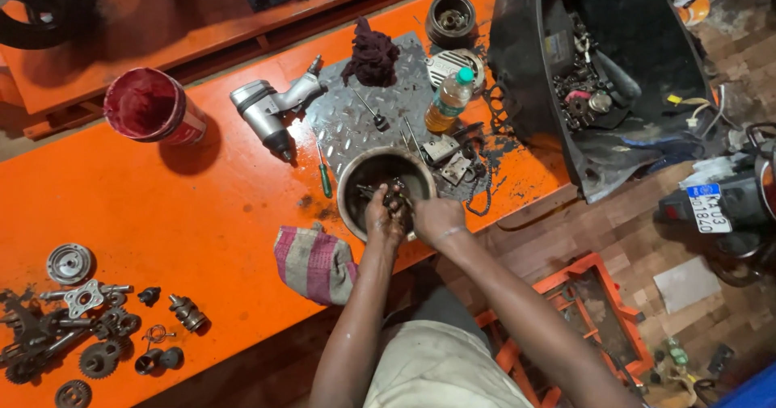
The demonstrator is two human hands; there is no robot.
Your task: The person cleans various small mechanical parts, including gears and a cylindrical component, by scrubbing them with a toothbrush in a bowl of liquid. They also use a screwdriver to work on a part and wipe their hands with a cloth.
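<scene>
Small dark metal part (394, 194) held over round metal bowl (385, 183), at near edge of orange workbench (218, 206). Left hand (383, 218) closed around the part at bowl rim; right hand (436, 216) gripping beside it, fingers curled, exact hold not discernible. Striped cloth (315, 262) just left of bowl. Green screwdriver (324, 178), pneumatic impact wrench (273, 111) and plastic bottle (449, 101) behind bowl. Red tin (152, 107) farther left. Gears and loose parts (89, 319) at far left. Black tub (606, 69) at right.

Inside the metal bowl (386, 183), both hands' fingertips and the small dark parts (394, 191) they hold blur together, too small to identify.
</scene>
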